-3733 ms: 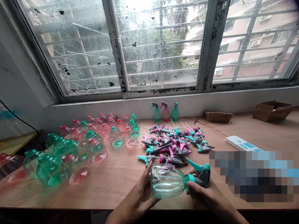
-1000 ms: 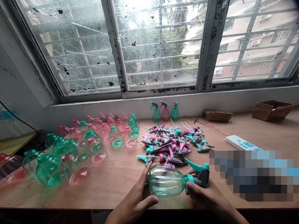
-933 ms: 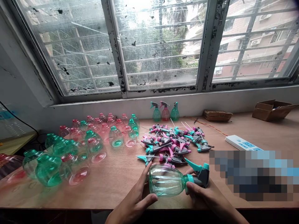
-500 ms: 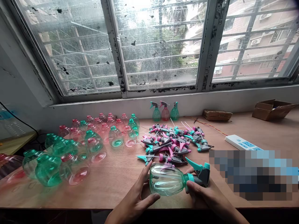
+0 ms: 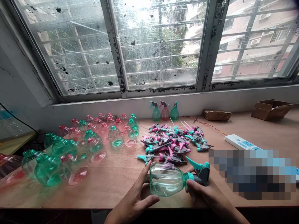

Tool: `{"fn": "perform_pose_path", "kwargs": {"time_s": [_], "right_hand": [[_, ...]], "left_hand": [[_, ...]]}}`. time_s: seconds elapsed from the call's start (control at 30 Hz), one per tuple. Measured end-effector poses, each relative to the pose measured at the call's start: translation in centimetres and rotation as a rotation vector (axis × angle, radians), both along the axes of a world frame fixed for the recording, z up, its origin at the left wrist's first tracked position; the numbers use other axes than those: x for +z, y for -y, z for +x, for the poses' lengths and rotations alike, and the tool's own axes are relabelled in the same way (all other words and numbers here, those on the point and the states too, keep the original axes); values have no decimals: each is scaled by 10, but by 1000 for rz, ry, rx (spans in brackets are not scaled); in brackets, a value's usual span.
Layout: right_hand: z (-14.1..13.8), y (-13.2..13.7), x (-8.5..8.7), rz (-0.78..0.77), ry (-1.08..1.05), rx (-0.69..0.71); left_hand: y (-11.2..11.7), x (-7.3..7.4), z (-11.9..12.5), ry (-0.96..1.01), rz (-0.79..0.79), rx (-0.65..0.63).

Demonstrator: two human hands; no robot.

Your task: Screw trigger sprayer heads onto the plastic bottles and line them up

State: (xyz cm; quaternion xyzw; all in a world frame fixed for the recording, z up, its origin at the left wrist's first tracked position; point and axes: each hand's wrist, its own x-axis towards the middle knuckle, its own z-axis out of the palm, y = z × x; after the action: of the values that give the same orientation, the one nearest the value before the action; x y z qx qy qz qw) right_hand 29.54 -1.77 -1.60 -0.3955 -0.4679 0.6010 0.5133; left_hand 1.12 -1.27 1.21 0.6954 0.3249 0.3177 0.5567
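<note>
A clear green spray bottle (image 5: 166,180) lies sideways above the near part of the table, base to the left. Its teal and dark grey trigger head (image 5: 202,174) points right, with the teal lever upward. My right hand (image 5: 203,191) grips it at the neck, thumb on the teal collar (image 5: 190,176). Around the base curve the fingers of my left hand (image 5: 140,189), the thumb below; some fingers are hidden behind the bottle. Just beyond it is a heap of loose teal, pink and grey trigger heads (image 5: 173,141) with thin tubes.
Several open green bottles (image 5: 48,169) and pink bottles (image 5: 94,149) stand at the left. Three spray bottles with heads (image 5: 164,112) stand by the wall. Farther right are a brown package (image 5: 216,115), an open carton (image 5: 268,112), a power strip (image 5: 244,142) and a blurred-out patch.
The reflections on the bottle have shifted, as if it has turned slightly about its length. Both hands stay in nearly the same place.
</note>
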Motion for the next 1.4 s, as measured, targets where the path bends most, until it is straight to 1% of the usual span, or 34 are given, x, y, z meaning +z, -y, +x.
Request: {"fn": "perform_pose_path", "kwargs": {"time_s": [0.13,0.3,0.57,0.73,1.0,1.2,1.33,1.4], "right_hand": [[-1,0,1,1,-22,1],[-1,0,0,2,-32,-3],[2,-1,-5,15,10,-3],[3,-1,-3,20,51,26],[1,1,1,-8,59,-16],[2,1,0,12,72,-8],[3,3,2,-33,61,0],[3,3,3,-53,52,14]], "left_hand": [[-1,-1,-1,-13,34,2],[0,-5,-1,0,25,-11],[0,-1,-1,-79,79,24],[-1,-2,-1,-54,84,18],[1,-8,2,4,78,33],[1,-10,1,4,7,48],[1,-6,-2,20,-59,31],[0,-5,-3,15,-57,25]]}}
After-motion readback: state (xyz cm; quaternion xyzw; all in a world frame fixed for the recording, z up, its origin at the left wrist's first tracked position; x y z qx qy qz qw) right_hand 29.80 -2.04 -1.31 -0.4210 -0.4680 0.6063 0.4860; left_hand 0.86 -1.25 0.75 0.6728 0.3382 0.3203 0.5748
